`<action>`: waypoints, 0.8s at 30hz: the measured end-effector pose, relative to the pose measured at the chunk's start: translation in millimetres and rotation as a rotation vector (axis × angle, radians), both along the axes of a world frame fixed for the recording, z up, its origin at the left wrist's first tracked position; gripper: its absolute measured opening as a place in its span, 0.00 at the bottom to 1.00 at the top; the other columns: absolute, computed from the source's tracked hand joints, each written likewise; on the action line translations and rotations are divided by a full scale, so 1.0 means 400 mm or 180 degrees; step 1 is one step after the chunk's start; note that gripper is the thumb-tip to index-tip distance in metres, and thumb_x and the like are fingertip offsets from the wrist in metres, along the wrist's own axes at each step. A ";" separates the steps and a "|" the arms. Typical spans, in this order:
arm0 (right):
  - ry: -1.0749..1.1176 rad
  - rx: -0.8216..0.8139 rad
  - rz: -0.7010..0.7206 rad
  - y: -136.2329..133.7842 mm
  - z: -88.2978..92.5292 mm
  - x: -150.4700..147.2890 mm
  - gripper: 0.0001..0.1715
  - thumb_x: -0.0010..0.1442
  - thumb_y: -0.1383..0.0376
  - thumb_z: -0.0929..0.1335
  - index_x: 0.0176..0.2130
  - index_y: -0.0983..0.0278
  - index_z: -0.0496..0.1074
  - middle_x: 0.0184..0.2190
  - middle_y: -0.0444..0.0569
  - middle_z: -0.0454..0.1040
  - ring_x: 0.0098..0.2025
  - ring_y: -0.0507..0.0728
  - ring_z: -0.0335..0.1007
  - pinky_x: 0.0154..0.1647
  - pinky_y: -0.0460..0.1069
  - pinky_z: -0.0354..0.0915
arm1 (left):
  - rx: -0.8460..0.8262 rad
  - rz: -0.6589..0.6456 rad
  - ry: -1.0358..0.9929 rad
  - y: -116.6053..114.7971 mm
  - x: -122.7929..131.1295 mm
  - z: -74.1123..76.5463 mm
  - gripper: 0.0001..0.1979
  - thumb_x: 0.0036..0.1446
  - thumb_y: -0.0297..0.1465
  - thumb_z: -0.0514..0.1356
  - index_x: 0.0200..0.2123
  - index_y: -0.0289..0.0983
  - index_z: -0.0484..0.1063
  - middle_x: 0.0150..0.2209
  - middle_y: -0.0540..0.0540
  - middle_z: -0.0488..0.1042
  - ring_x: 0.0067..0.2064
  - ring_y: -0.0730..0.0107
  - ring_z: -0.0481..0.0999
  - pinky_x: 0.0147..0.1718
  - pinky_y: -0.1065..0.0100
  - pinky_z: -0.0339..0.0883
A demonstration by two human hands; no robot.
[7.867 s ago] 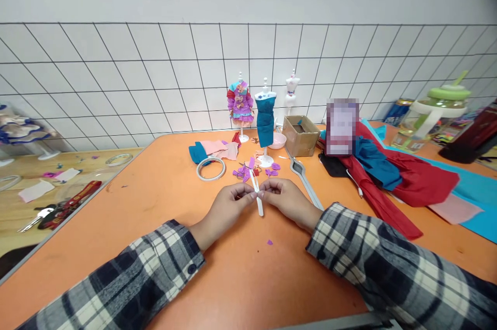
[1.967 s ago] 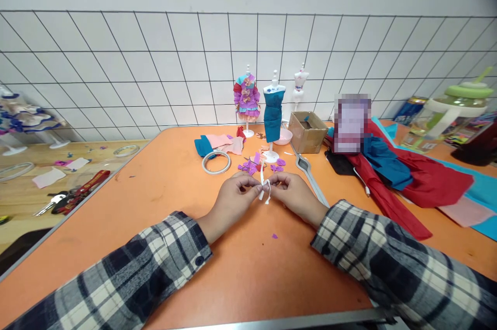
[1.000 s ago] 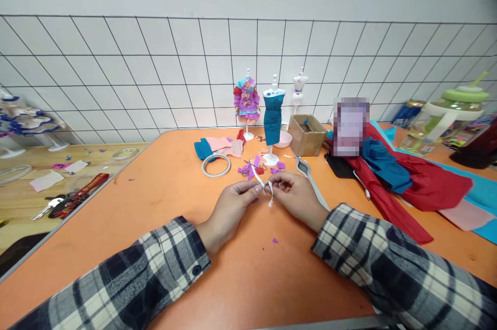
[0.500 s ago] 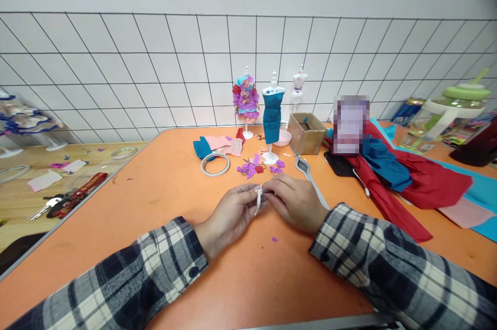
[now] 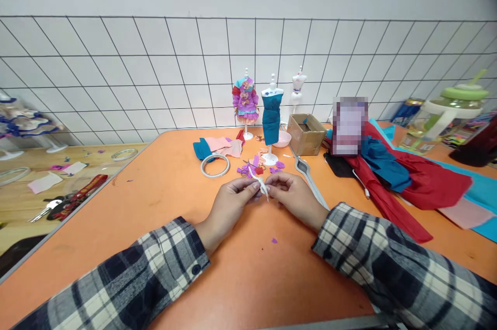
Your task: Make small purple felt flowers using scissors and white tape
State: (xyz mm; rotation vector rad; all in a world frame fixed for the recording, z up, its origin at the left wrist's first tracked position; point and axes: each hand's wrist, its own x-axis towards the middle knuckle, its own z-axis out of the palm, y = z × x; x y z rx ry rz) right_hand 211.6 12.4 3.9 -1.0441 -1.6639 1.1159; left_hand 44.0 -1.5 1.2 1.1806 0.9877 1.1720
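The white strip [image 5: 263, 185] looks matt, paper or cloth; the bench [image 5: 240, 283] is smooth with a faint sheen, the box [image 5: 313, 143] dull cardboard, the keys [image 5: 53, 204] shiny metal, the sleeves [image 5: 166, 252] cloth.

Your bare left hand [image 5: 232, 199] and bare right hand [image 5: 294, 196] nearly meet, fingers [image 5: 249, 192] pinched, dark-and-cream plaid sleeves [image 5: 155, 262] angled inward.

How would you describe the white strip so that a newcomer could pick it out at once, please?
Start at the orange table, where the left hand and right hand come close together. Both pinch the white strip. Unlike the purple scraps lying just beyond, it is white and held.
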 end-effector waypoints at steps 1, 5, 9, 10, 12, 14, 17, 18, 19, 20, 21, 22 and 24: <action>0.0010 -0.0019 0.0030 -0.001 0.003 0.000 0.07 0.53 0.60 0.68 0.31 0.63 0.70 0.28 0.44 0.72 0.29 0.52 0.67 0.27 0.46 0.62 | 0.0083 0.0001 0.0181 0.003 -0.003 -0.001 0.12 0.50 0.37 0.66 0.34 0.35 0.79 0.30 0.47 0.78 0.33 0.69 0.74 0.38 0.67 0.68; 0.0049 -0.0202 0.0190 -0.007 0.017 -0.002 0.07 0.52 0.61 0.68 0.28 0.63 0.68 0.26 0.42 0.69 0.26 0.50 0.63 0.24 0.44 0.59 | 0.0478 0.0073 0.0826 0.009 -0.012 0.002 0.10 0.52 0.36 0.64 0.34 0.36 0.80 0.27 0.48 0.77 0.31 0.69 0.73 0.34 0.69 0.66; 0.0330 -0.0489 0.0287 -0.007 0.020 -0.001 0.08 0.52 0.61 0.68 0.30 0.63 0.68 0.26 0.42 0.67 0.25 0.49 0.60 0.21 0.43 0.56 | 0.0842 0.0298 0.1080 0.006 -0.011 0.014 0.08 0.51 0.33 0.63 0.34 0.37 0.81 0.33 0.46 0.79 0.36 0.66 0.75 0.38 0.69 0.66; 0.0395 -0.0512 0.0243 -0.006 0.019 0.000 0.08 0.52 0.60 0.68 0.30 0.63 0.69 0.26 0.42 0.66 0.25 0.48 0.59 0.21 0.43 0.56 | 0.0857 0.0277 0.1108 0.005 -0.009 0.016 0.09 0.51 0.32 0.63 0.35 0.37 0.81 0.32 0.47 0.79 0.36 0.66 0.75 0.38 0.69 0.66; 0.0492 -0.0514 0.0141 -0.002 0.013 0.001 0.09 0.51 0.60 0.69 0.31 0.64 0.69 0.27 0.42 0.65 0.25 0.48 0.57 0.20 0.43 0.54 | 0.0846 0.0193 0.1179 0.003 -0.006 0.014 0.10 0.52 0.34 0.63 0.37 0.38 0.81 0.32 0.47 0.79 0.35 0.65 0.75 0.37 0.69 0.66; 0.0533 -0.0497 0.0074 0.001 0.008 0.001 0.09 0.52 0.60 0.69 0.31 0.64 0.69 0.26 0.41 0.65 0.24 0.48 0.56 0.20 0.43 0.53 | 0.0879 0.0174 0.1306 0.005 -0.005 0.009 0.12 0.52 0.35 0.64 0.39 0.38 0.80 0.34 0.46 0.79 0.35 0.65 0.75 0.35 0.69 0.66; 0.0555 -0.0501 0.0054 0.002 0.003 0.000 0.09 0.52 0.60 0.69 0.31 0.64 0.69 0.26 0.41 0.64 0.22 0.47 0.53 0.19 0.43 0.51 | 0.1158 0.0252 0.1609 0.016 -0.014 0.005 0.10 0.53 0.35 0.63 0.37 0.39 0.80 0.35 0.46 0.78 0.35 0.66 0.74 0.35 0.69 0.66; 0.0562 -0.0527 0.0054 0.002 0.002 -0.001 0.10 0.52 0.60 0.69 0.31 0.64 0.69 0.25 0.40 0.63 0.22 0.47 0.53 0.18 0.43 0.51 | 0.1283 0.0251 0.1726 0.022 -0.019 0.006 0.09 0.53 0.35 0.62 0.36 0.40 0.80 0.35 0.46 0.77 0.36 0.66 0.74 0.35 0.69 0.66; 0.0585 -0.0566 0.0046 0.001 0.002 -0.001 0.10 0.52 0.60 0.69 0.32 0.64 0.68 0.25 0.40 0.63 0.21 0.46 0.52 0.18 0.43 0.50 | 0.1386 0.0258 0.1835 0.028 -0.025 0.008 0.08 0.54 0.35 0.62 0.35 0.40 0.80 0.35 0.46 0.77 0.36 0.66 0.74 0.36 0.69 0.66; 0.0630 -0.0609 0.0030 0.001 0.003 0.000 0.10 0.52 0.59 0.69 0.32 0.64 0.68 0.25 0.40 0.62 0.21 0.46 0.51 0.18 0.43 0.50 | 0.1446 0.0288 0.1921 0.035 -0.031 0.010 0.08 0.53 0.34 0.62 0.34 0.40 0.80 0.34 0.46 0.76 0.36 0.66 0.74 0.36 0.69 0.66; 0.0690 -0.0643 0.0008 0.000 0.003 0.001 0.11 0.53 0.59 0.69 0.32 0.64 0.68 0.24 0.39 0.62 0.21 0.46 0.51 0.18 0.43 0.50 | 0.1431 0.0358 0.1967 0.042 -0.038 0.012 0.07 0.53 0.34 0.63 0.33 0.40 0.80 0.33 0.46 0.76 0.36 0.66 0.74 0.36 0.68 0.65; 0.0749 -0.0661 -0.0006 -0.001 0.004 0.002 0.12 0.53 0.58 0.69 0.32 0.64 0.68 0.24 0.39 0.61 0.21 0.46 0.51 0.18 0.43 0.50 | 0.1349 0.0441 0.1959 0.049 -0.043 0.013 0.07 0.52 0.34 0.63 0.31 0.39 0.80 0.33 0.46 0.76 0.35 0.65 0.74 0.35 0.68 0.65; 0.0823 -0.0642 -0.0008 -0.003 0.007 0.004 0.13 0.52 0.57 0.70 0.33 0.64 0.69 0.24 0.39 0.62 0.21 0.46 0.51 0.19 0.43 0.50 | 0.1112 0.0444 0.1811 0.057 -0.050 0.012 0.08 0.51 0.36 0.64 0.30 0.37 0.79 0.31 0.46 0.75 0.34 0.65 0.73 0.35 0.68 0.65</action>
